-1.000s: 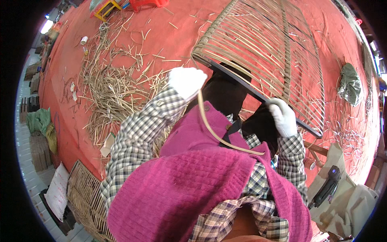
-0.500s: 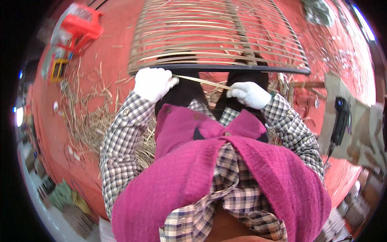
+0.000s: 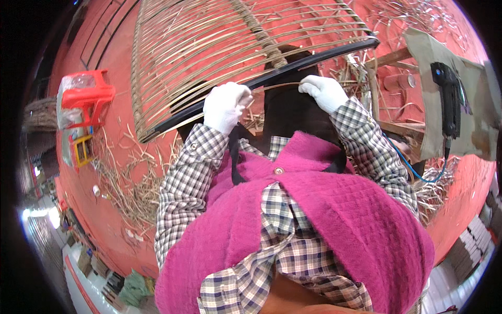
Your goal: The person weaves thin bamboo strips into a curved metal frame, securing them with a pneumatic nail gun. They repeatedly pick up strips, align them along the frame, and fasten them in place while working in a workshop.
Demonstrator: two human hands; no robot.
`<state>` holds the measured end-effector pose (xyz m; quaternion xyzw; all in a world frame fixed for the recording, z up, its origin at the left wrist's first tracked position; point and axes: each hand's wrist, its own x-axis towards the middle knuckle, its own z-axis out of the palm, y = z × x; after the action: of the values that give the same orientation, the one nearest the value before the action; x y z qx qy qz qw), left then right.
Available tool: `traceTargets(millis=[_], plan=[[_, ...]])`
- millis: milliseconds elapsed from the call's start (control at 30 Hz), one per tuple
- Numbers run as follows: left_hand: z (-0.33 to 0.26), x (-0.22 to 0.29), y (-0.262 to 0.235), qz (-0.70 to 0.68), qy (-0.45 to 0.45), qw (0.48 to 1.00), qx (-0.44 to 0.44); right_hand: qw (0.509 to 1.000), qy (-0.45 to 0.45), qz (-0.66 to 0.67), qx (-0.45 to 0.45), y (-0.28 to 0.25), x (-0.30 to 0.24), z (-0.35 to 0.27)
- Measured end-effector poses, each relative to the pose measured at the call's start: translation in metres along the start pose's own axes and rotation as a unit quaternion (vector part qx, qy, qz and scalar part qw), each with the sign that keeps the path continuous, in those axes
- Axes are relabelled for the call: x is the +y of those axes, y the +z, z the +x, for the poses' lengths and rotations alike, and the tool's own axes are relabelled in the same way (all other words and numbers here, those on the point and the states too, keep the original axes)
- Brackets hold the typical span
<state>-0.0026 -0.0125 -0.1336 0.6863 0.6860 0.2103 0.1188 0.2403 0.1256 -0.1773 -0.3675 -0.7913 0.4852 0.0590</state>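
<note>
A wide panel of thin cane rods lies over my dark-trousered legs, tilted with its left end nearer me. A wrapped centre rib crosses the rods, and a black bar runs along the near edge. My left hand, in a white glove, is closed with curled fingers just below the bar. To its right, my white-gloved right hand pinches a thin cane strip, which runs left towards my left hand. Whether the left fingers grip the strip's other end is hard to see.
Loose cane strips litter the red floor. At left stands a red plastic stool beside a yellow frame-like object. On the right, a black hand tool with a blue cable rests on a cloth-covered stand.
The panel has turned, its right end rising away and its left end coming nearer me. My left hand has moved right, and my right hand slightly up. Less strip shows between the hands.
</note>
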Motion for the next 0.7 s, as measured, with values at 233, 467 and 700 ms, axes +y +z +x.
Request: traceTargets(millis=[233, 467, 700], plan=[[-0.005, -0.003, 0.009, -0.114, -0.095, 0.983, -0.106, 0.995, 0.0, 0.09, -0.052, 0.0, 0.002, 0.003], [-0.02, 0.005, 0.009, 0.013, 0.085, 0.996, 0.029, 0.994, 0.049, 0.083, -0.052, -0.006, -0.017, -0.001], [-0.021, 0.016, 0.005, -0.032, 0.007, 0.997, -0.065, 0.885, -0.303, -0.35, 0.038, -0.004, -0.068, -0.013]])
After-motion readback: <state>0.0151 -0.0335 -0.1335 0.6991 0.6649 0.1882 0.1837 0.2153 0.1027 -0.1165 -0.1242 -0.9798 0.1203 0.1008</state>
